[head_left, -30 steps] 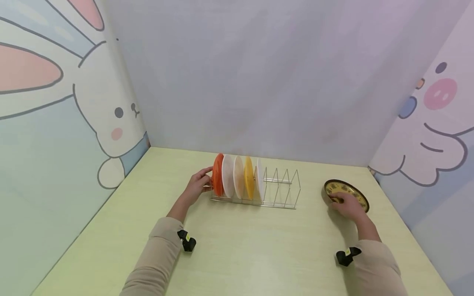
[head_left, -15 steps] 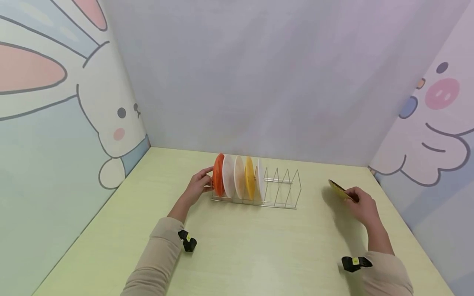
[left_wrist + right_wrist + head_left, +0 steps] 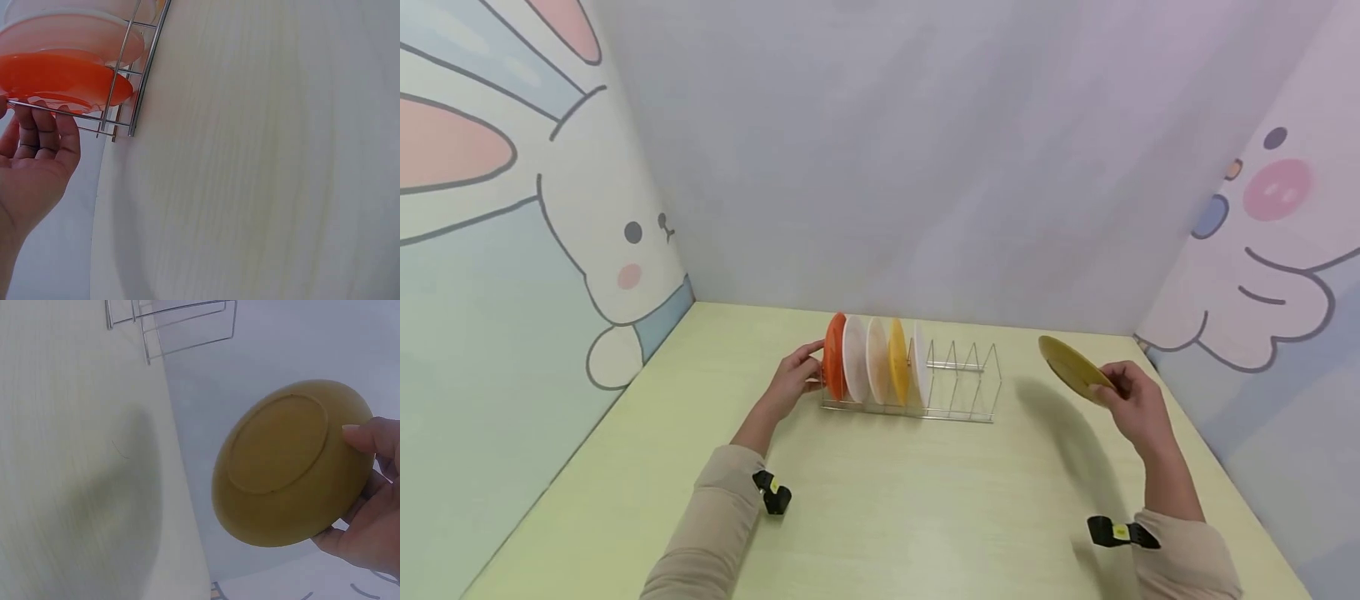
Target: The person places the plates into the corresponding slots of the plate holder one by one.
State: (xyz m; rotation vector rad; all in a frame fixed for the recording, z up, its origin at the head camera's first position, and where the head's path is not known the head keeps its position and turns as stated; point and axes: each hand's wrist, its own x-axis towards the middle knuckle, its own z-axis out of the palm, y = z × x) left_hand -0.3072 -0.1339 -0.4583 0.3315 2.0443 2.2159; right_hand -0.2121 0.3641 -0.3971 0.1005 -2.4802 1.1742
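Note:
A wire dish rack [image 3: 958,392] stands at the back of the table, with an orange plate [image 3: 835,358], pale plates [image 3: 855,358] and a yellow plate [image 3: 898,362] upright in its left slots. At the rack's left end my left hand [image 3: 792,379] grips the end wire beside the orange plate; its curled fingers [image 3: 47,128] show in the left wrist view. To the right of the rack, my right hand [image 3: 1135,408] pinches a mustard-coloured plate [image 3: 1075,367] by its edge, tilted above the table. The plate's plain underside with its foot ring faces the right wrist camera.
The pale wooden table [image 3: 887,500] meets a grey back wall [image 3: 887,167] just behind the rack. Cartoon-printed side walls flank it. The rack's right slots hold no plates. The raised plate casts a shadow on the table.
My right hand has lifted the plate off the table and turned it, so its patterned face no longer shows and its underside does. The left hand has stayed at the rack.

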